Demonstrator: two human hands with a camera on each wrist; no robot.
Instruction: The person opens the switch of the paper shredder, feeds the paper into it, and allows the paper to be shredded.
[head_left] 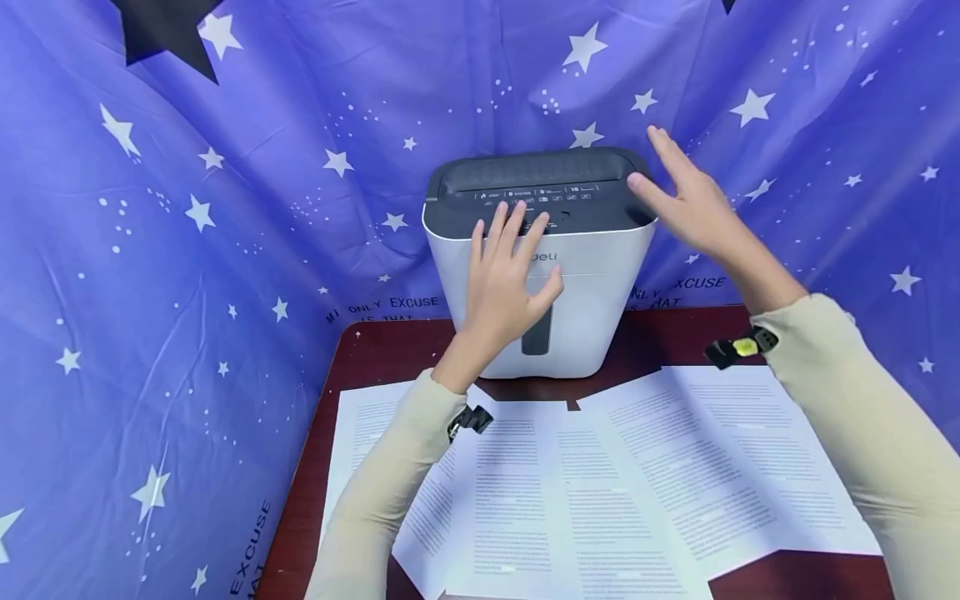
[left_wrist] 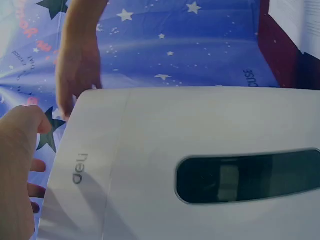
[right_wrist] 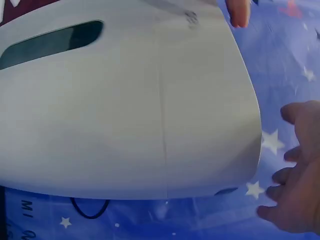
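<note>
A white paper shredder (head_left: 592, 308) with a dark top and a "deli" mark stands upright at the back of the table. My left hand (head_left: 506, 283) is over its upper front, fingers spread toward the dark control panel (head_left: 551, 200). At the shredder's top right corner is my right hand (head_left: 693, 200), fingers extended and thumb apart, holding nothing. In the left wrist view, the shredder's dark window (left_wrist: 250, 175) shows below the logo, and the left fingers are by the top edge. The right wrist view has the right hand (right_wrist: 300, 185) beside the top end of the white body (right_wrist: 125, 115).
Several printed sheets (head_left: 510, 492) lie fanned out and overlapping in front of the shredder on the dark red table (head_left: 390, 342). A blue star-patterned curtain (head_left: 262, 208) hangs close behind and to the left. A dark cable loop (right_wrist: 90, 215) shows beside the shredder.
</note>
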